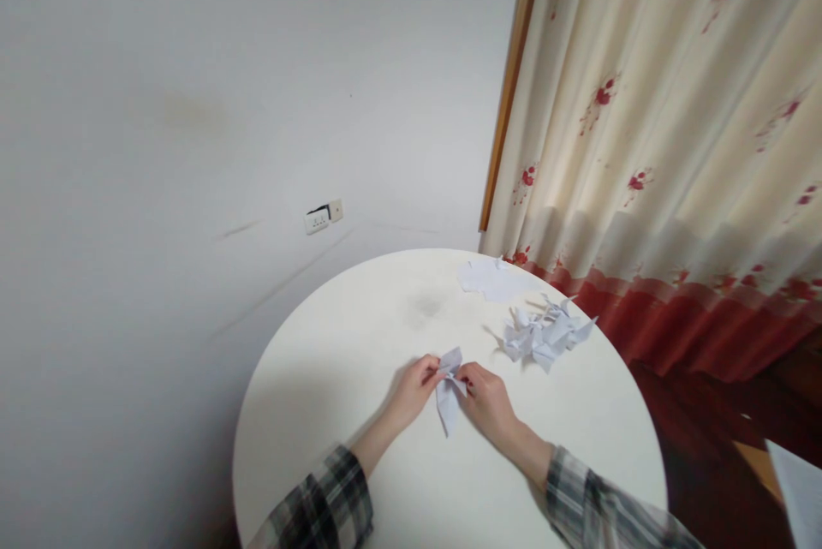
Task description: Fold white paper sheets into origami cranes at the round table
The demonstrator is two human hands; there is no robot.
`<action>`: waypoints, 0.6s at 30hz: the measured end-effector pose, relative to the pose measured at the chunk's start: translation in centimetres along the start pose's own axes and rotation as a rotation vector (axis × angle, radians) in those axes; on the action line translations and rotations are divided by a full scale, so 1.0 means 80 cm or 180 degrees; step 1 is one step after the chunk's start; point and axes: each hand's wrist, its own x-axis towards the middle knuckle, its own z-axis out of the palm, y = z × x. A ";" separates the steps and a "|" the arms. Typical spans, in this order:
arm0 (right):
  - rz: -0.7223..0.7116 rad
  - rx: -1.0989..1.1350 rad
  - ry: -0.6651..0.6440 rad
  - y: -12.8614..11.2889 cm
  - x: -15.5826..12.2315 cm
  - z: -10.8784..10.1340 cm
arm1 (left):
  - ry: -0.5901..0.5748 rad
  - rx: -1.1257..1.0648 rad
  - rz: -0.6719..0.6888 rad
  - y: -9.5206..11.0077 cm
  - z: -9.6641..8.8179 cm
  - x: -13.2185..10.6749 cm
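Between my two hands is a folded piece of white paper (pixel 448 408), held a little above the round white table (pixel 308 378). My left hand (pixel 420 382) pinches its left side with thumb and fingers closed. On the other side, my right hand (pixel 483 390) is closed on the paper's right edge. One pointed end of the paper hangs down toward me, and a shorter end sticks up between the fingers. My fingertips hide part of the folds in the middle.
A pile of folded white papers (pixel 545 335) lies on the table's right side. Behind it are flat white sheets (pixel 491 279) near the far edge. A wall with a socket (pixel 317 222) stands behind the table, and a flowered curtain (pixel 668 121) hangs at the right.
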 end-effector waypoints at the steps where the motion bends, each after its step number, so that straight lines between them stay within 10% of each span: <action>1: 0.0009 -0.0021 0.0005 0.000 0.000 0.001 | 0.0031 0.0037 0.0009 0.003 0.000 -0.001; 18: 0.0188 0.0251 -0.0104 0.000 0.004 -0.006 | 0.0035 -0.0053 -0.0071 0.011 0.003 -0.001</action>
